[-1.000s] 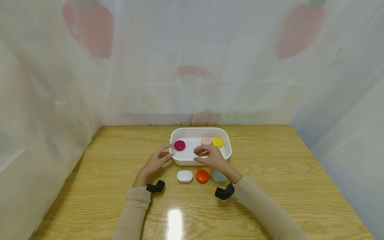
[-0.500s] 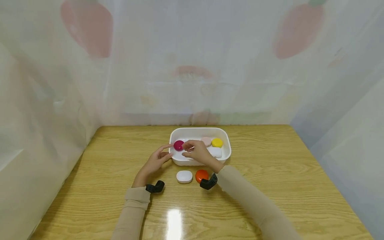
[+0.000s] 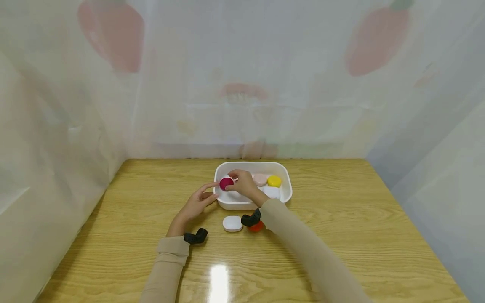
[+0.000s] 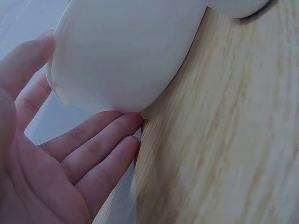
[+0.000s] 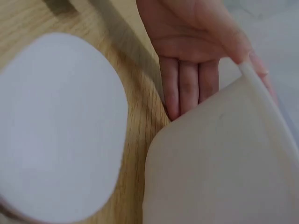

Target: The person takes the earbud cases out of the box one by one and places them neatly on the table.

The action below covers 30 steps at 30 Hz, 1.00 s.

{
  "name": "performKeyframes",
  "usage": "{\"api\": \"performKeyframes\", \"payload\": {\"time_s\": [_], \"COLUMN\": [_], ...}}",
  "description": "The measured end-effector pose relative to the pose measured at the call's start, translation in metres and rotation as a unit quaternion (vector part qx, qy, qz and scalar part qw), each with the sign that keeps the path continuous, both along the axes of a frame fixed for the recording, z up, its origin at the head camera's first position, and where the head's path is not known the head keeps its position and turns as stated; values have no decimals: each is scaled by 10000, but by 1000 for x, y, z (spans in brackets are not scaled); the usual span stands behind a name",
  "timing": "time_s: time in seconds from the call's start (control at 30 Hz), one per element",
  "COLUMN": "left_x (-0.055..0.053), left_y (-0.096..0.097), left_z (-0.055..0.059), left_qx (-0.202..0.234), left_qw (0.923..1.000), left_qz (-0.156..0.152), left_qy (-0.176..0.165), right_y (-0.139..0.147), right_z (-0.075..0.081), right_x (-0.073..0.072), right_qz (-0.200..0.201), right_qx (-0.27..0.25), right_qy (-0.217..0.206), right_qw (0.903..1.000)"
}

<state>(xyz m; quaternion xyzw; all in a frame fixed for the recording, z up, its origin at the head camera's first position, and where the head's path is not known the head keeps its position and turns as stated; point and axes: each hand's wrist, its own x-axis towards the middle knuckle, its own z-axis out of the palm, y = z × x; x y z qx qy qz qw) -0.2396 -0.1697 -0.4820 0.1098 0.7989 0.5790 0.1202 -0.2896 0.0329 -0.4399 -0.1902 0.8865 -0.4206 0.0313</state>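
At the left end of a white tray [image 3: 236,205], my left hand [image 3: 195,207] rests its fingertips against the rim and outer wall. The left wrist view shows that hand [image 4: 79,158] with its fingers fairly straight along the tray wall [image 4: 117,51]. My right hand [image 3: 244,184] reaches into the tray, thumb and fingers around a glossy crimson disc [image 3: 225,183] near the left end. Further right inside lie a pale pink disc [image 3: 259,179], a yellow disc [image 3: 274,181] and a white rounded thing [image 3: 271,192]. The right wrist view shows the left hand [image 5: 189,42] at the tray.
On the wooden table [image 3: 341,202], in front of the tray, sit a white oval thing [image 3: 232,224] and an orange-red disc [image 3: 256,227], partly covered by the right wrist camera [image 3: 251,218]. A pale curtain [image 3: 242,118] hangs behind the table.
My right hand has moved left across the tray to the crimson disc. The white rounded thing in the tray has come into sight; the grey-green one in front is now hidden. The left hand stays put.
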Motion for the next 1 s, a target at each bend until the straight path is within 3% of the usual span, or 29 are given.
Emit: {"api": "performKeyframes", "payload": {"time_s": [0.27, 0.73, 1.0], "left_x": [-1, -2, -5], "left_y": [1, 3, 4], "left_z": [2, -1, -2], "left_qx": [-17, 65, -44], "left_qw": [10000, 9998, 9999], "left_qz": [-13, -53, -26], "left_qy": [67, 168, 123], "right_y": [-9, -15, -11], "right_z": [-2, -12, -10], "right_x": [-13, -18, -18], "right_qz": [-140, 16, 84], "right_qx": [561, 1150, 1203], "right_qy": [-299, 79, -1], "right_qw": [9979, 9933, 9927]}}
